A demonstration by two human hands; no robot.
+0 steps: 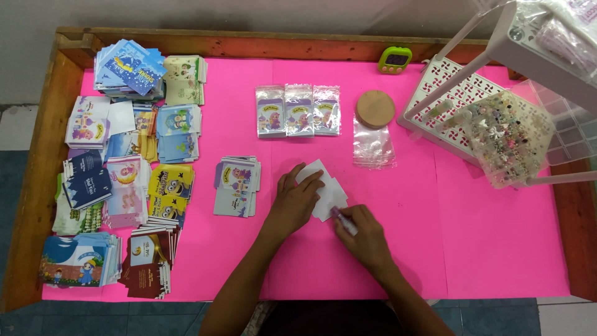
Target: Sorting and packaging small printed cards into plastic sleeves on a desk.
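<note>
Along the left side of the pink-covered desk (pixel 497 249) lie many stacks of printed envelopes (pixel 124 186), in blue, yellow, pink and maroon, some fanned and overlapping. Just right of them, apart from the rest, sits a small pile of pink-and-purple envelopes (pixel 237 185). Further back, three clear packets with printed cards inside (pixel 298 110) lie side by side in a row.

Near the desk's middle, the left hand (pixel 296 202) rests palm down with fingers spread, pressing on the white cards (pixel 328 190), which lie overlapping on the pink surface right between the two hands. The right hand (pixel 364 233) is just beside them, fingers curled around a small pen-like stick (pixel 344 221) whose tip meets the lower edge of the cards.

Beyond the cards lies an empty clear plastic bag (pixel 374 146), with a round wooden lid (pixel 375 109) touching its top edge. A small green timer (pixel 395 60) stands by the desk's back rim. At the far right, a white perforated rack (pixel 435 102) stands beside a clear compartment box of small beads and charms (pixel 510 137).
</note>
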